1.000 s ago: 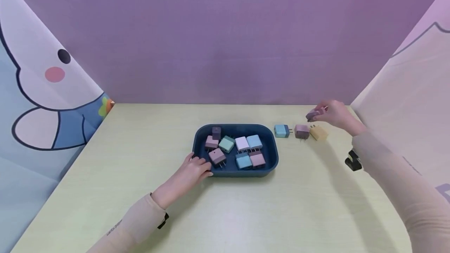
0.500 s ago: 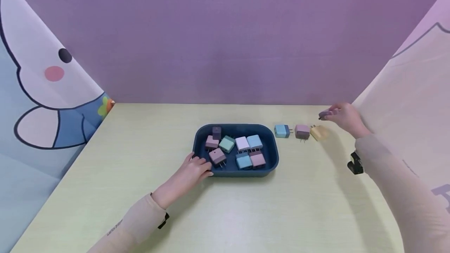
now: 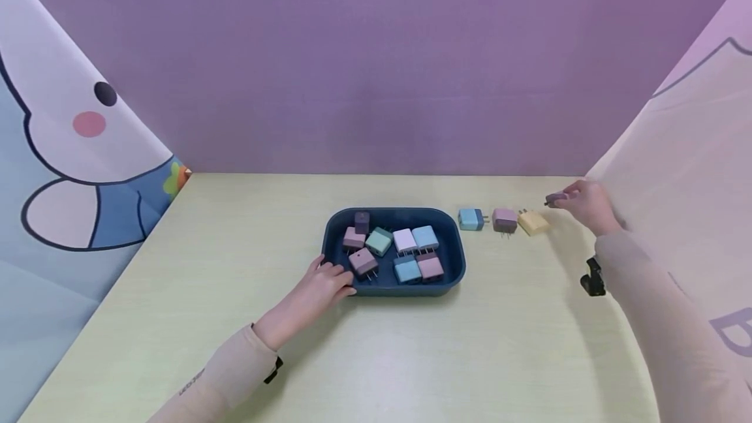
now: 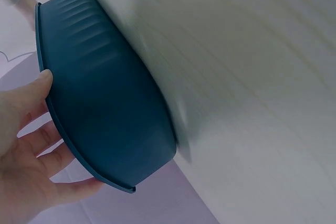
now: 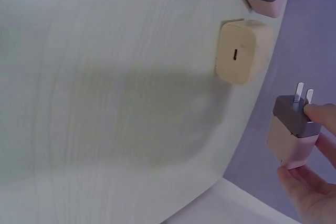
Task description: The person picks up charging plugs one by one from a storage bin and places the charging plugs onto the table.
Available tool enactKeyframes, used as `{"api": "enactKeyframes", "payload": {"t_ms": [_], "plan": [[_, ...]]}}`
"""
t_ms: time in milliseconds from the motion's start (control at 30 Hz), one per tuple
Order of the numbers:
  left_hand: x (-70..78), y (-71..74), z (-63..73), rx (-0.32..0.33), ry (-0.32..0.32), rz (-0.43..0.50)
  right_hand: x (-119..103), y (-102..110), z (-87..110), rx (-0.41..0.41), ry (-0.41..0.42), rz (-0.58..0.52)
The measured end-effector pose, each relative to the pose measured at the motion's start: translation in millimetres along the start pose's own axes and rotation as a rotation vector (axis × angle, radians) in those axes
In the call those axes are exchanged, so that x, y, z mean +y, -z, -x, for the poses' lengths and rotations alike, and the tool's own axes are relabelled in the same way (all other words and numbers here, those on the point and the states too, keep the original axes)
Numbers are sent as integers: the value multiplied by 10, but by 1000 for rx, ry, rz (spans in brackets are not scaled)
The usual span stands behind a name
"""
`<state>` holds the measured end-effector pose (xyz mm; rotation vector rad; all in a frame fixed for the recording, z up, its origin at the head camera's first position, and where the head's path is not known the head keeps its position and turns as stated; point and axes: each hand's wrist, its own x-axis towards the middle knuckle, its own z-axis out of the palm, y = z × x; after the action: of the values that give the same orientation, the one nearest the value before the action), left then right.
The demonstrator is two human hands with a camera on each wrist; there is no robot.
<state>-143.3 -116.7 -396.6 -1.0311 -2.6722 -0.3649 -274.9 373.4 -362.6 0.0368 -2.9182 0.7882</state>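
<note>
My left hand (image 3: 320, 287) grips the near left corner of a dark blue plastic tray (image 3: 405, 290). In the left wrist view, the thumb lies on the tray's rim and the fingers reach over it. Several plug chargers, among them a green charger (image 3: 378, 241) and a white charger (image 3: 404, 240), sit inside. At the far right, my right hand (image 3: 589, 206) pinches a pink and dark grey plug charger (image 5: 293, 134) between thumb and fingers. Its two metal prongs show in the right wrist view. A yellow charger (image 3: 533, 222) lies on the table just left of this hand.
Left of the yellow charger, a pink and dark charger (image 3: 504, 220) and a blue charger (image 3: 470, 219) continue a row beside the tray. A purple backdrop (image 3: 376, 70) rises behind the pale table (image 3: 411, 358), with printed cloth on both sides.
Holding the charger, my right hand has moved right and slightly nearer, past the yellow charger, and has come lower. My left hand and the tray have stayed in place.
</note>
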Motion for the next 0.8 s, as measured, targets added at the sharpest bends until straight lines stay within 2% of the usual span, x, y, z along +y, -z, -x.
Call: {"api": "enactKeyframes", "payload": {"t_ms": [500,800], "plan": [[5,1,4,3,-5,-4,149,-127,80,27,-74,9],[0,-17,15,13,-8,1,232,-211,96,55,-78,18]]}}
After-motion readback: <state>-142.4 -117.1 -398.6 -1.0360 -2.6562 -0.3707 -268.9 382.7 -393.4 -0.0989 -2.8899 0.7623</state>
